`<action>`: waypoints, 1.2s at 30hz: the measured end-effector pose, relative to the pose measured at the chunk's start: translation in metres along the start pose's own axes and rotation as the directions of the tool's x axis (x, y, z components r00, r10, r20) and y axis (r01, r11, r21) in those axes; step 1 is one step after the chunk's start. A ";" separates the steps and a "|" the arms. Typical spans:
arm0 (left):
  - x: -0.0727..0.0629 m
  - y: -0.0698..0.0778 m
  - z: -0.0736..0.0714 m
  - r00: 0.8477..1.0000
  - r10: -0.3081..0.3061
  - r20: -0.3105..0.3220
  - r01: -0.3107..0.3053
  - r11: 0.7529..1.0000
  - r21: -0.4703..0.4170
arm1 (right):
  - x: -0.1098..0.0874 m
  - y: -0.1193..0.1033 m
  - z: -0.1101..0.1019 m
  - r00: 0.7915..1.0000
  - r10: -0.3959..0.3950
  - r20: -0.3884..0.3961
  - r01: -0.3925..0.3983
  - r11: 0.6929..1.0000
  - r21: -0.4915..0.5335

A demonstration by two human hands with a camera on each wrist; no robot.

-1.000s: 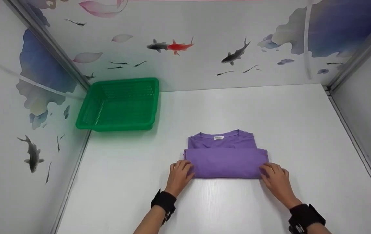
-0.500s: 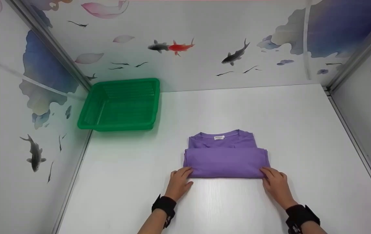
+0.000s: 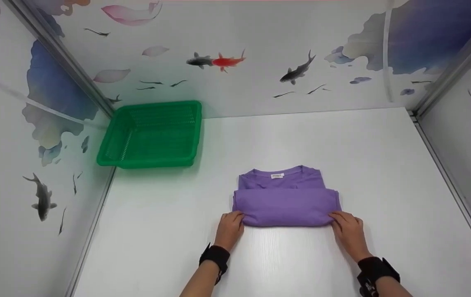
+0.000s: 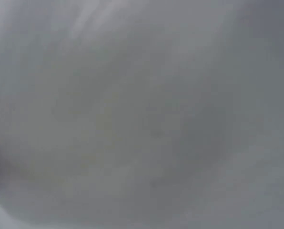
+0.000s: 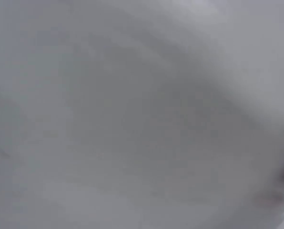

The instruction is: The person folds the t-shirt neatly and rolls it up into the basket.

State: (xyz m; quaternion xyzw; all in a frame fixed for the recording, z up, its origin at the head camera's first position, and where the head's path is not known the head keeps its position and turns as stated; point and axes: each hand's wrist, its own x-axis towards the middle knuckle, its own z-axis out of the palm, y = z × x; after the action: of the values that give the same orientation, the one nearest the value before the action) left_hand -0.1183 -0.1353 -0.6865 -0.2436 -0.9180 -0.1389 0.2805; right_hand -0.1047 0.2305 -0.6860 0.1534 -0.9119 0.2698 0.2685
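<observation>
A purple T-shirt [image 3: 287,206] lies folded on the white table, its lower part turned up over the body and its neckline with a white label at the far side. My left hand [image 3: 229,229] pinches the near left corner of the fold. At the near right corner my right hand [image 3: 348,233] does the same, fingertips on top of the cloth and thumb hidden below. The front edge of the cloth bulges slightly between the hands. Both wrist views show only a blurred grey surface.
A green plastic basket [image 3: 155,163] stands at the back left of the white table [image 3: 367,148], against the corner of the walls. Printed panels with fish enclose the back and sides. Each wrist wears a black band.
Both hands have slid toward the near corners of the folded T-shirt. The left thumb, out beside the cloth half a second ago, has closed in under the corner.
</observation>
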 end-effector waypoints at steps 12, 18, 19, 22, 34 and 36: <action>-0.004 0.005 -0.033 0.998 0.048 0.049 -0.046 0.999 -0.026 | -0.005 -0.012 -0.030 0.992 0.009 0.123 -0.007 1.000 -0.016; -0.009 0.009 -0.057 0.996 0.073 0.041 -0.071 0.996 -0.045 | -0.005 -0.026 -0.052 0.977 0.016 0.212 -0.014 1.000 -0.010; -0.008 0.010 -0.060 0.997 0.071 0.042 -0.069 0.996 -0.048 | -0.004 -0.027 -0.055 0.974 0.018 0.226 -0.017 1.000 -0.008; -0.003 0.011 -0.068 0.996 0.059 0.064 -0.055 0.997 -0.061 | 0.003 -0.030 -0.061 0.969 0.026 0.246 -0.029 1.000 0.010; 0.047 -0.006 -0.067 0.979 -0.110 0.173 0.139 0.976 -0.165 | 0.059 -0.024 -0.058 0.936 0.181 0.304 -0.224 0.968 0.115; 0.056 -0.009 -0.065 0.969 -0.145 0.202 0.183 0.965 -0.189 | 0.068 -0.021 -0.056 0.926 0.203 0.318 -0.250 0.961 0.114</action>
State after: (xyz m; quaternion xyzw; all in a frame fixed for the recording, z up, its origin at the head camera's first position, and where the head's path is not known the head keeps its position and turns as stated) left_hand -0.1346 -0.1481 -0.6025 -0.2061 -0.9378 -0.2328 0.1542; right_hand -0.1278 0.2362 -0.5990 0.1066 -0.9305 0.3414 0.0795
